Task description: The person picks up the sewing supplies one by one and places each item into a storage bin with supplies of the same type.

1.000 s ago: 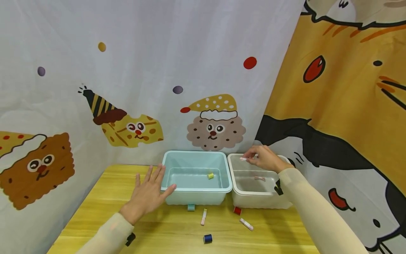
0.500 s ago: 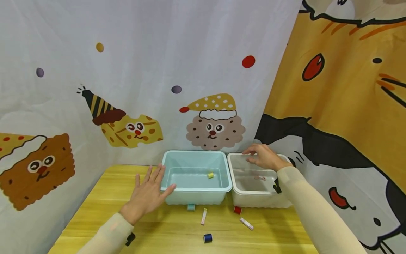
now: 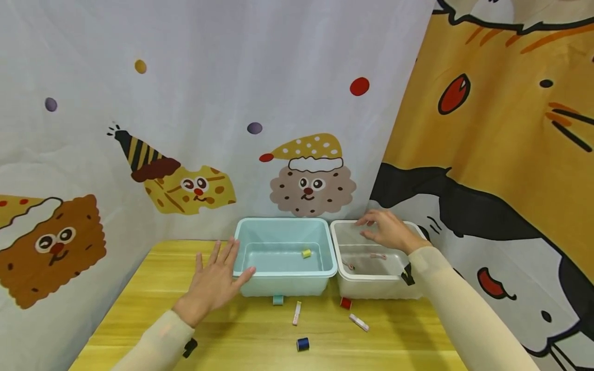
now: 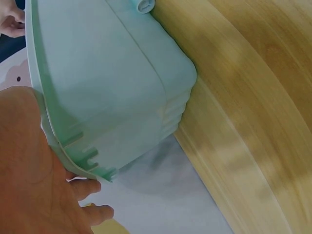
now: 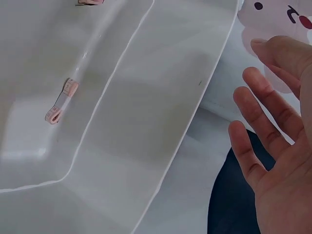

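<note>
Head view: R hand (image 3: 390, 230) arched nr white bin (image 3: 378, 289), L hand (image 3: 213, 282) splayed by blue bin (image 3: 287, 286), both grips unclenched.

The blue bin (image 3: 278, 262) crowds the white bin (image 3: 378, 289); both open upward.

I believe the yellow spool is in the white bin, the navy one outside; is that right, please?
No: the head view shows the yellow spool in the blue bin, not the white one; the navy spool does lie outside.

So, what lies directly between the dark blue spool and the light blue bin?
A pale strip on the table; the head view shows it, right of the teal spool.
</note>
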{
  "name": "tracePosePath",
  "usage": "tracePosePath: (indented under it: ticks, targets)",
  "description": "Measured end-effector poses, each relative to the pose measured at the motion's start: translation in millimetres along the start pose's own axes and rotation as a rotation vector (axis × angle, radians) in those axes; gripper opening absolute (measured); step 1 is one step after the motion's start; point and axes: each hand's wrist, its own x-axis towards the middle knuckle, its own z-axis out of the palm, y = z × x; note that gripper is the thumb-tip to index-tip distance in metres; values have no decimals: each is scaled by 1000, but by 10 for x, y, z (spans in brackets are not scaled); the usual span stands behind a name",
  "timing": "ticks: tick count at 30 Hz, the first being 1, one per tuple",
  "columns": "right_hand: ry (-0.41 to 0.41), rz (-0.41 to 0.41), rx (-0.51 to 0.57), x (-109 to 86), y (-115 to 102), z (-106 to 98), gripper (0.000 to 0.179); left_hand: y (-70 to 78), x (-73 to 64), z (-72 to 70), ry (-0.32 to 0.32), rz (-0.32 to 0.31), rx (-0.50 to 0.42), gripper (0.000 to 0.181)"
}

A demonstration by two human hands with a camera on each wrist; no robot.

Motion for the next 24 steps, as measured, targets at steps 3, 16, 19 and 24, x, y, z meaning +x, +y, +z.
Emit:
tracePosePath:
  ticks: [3,16,19,24]
  targets:
    - [3,7,-13,-47,-11,-12,25,-3,13,9,4,3,7,102]
    - [15,51,21,-345,-117,-30,24,2,22,3,6,7,18,102]
    - [41,35,0,-432,-152,-16,24,3,19,-1,5,10,13,101]
    - [103,-31,-5,-573,-219,52,24,-8,18,16,13,15,5,100]
